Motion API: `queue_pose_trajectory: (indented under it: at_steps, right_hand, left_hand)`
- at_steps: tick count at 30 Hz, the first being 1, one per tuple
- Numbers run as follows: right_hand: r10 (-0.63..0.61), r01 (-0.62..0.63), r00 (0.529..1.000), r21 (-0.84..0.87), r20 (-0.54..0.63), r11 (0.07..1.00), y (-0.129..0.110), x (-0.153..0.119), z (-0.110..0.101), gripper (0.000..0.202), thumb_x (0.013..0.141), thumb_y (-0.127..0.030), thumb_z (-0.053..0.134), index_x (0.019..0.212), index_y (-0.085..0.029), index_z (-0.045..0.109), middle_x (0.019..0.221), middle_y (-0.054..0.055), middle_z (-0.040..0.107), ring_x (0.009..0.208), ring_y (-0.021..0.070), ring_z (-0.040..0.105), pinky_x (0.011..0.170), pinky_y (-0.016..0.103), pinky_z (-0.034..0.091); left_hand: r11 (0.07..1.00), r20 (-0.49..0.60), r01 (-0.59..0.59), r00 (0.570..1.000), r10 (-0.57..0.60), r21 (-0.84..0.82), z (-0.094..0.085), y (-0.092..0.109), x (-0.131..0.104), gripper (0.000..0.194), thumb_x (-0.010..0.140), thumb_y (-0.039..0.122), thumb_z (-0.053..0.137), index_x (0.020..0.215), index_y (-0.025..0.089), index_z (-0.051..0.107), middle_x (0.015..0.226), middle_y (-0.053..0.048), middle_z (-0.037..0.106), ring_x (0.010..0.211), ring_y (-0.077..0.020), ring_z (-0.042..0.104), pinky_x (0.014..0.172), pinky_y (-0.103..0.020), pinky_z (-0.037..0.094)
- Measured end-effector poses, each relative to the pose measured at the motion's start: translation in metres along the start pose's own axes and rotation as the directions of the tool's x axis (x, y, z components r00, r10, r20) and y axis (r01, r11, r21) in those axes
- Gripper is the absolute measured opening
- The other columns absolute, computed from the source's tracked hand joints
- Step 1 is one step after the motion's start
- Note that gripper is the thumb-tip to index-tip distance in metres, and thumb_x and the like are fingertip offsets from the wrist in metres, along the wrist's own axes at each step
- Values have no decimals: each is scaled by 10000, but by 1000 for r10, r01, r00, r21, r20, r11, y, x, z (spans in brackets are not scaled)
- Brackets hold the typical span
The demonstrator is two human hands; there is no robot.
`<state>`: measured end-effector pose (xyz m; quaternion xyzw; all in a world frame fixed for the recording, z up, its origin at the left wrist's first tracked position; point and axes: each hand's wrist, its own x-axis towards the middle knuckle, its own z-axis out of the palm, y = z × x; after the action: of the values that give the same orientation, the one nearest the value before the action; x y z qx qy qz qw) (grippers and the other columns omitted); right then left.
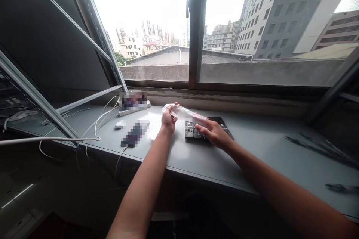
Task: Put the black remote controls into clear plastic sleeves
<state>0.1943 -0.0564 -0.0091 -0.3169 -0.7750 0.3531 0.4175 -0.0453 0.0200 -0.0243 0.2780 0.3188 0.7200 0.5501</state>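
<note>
A clear, thin plastic bag [185,112], long and narrow, stretches between my two hands above the desk. My left hand [168,118] is closed on its far left end, the fingers pinching the film. At the bag's right end is my right hand [215,132], its fingers stretched out and seemingly inside the bag's mouth, with the thumb apart and outside. Below and behind the right hand lie several black remote controls [189,130] side by side on the desk, partly hidden by that hand.
On the grey desk [260,134], a phone-like blurred object [135,134] with a white cable lies left, near a small white round item [119,124]. A white power strip [126,112] sits behind. Dark cables [311,147] lie right. A metal frame [92,44] stands left.
</note>
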Motion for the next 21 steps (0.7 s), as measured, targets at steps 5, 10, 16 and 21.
queue_pose_trajectory:
  at_steps: [5, 10, 16, 21]
  right_hand:
    - [22, -21, 998, -16, 61, 1000, 1, 1, 0, 583, 1018, -597, 724, 1529, -316, 716, 1690, 99, 564, 1713, 357, 258, 1371, 577, 232]
    - [39, -39, 994, 0, 101, 999, -1, 0, -1, 565, 1013, -633, 725, 1492, -334, 744, 1718, 118, 524, 1715, 365, 235, 1356, 583, 250]
    - [83, -84, 990, 8, 110, 996, -1, -1, -2, 590, 1010, -637, 728, 1528, -355, 708, 1760, 109, 456, 1671, 406, 348, 1339, 623, 276]
    - [74, -87, 988, 100, 133, 991, -1, -1, -1, 755, 1031, -597, 721, 1703, -342, 490, 1606, 95, 652, 1437, 363, 659, 1233, 591, 491]
  left_hand:
    - [1000, 14, 3, 1000, -3, 18, 3, 3, -3, 344, 1050, 357, 586, 1158, 144, 833, 1248, -138, 813, 918, -174, 752, 605, -205, 512]
    - [995, -46, -83, 996, 81, -52, -2, 3, 2, 429, 1130, 420, 500, 1166, 147, 829, 1260, -136, 812, 1042, -183, 762, 754, -225, 566]
    - [995, -81, -73, 994, 67, -74, -6, 5, 4, 524, 1151, 504, 440, 1179, 158, 832, 1231, -137, 815, 1052, -195, 756, 755, -239, 567]
    - [995, -160, -93, 984, 84, -48, -2, 8, 0, 451, 1153, 508, 463, 1336, 254, 787, 1227, -102, 814, 891, -147, 731, 616, -206, 527]
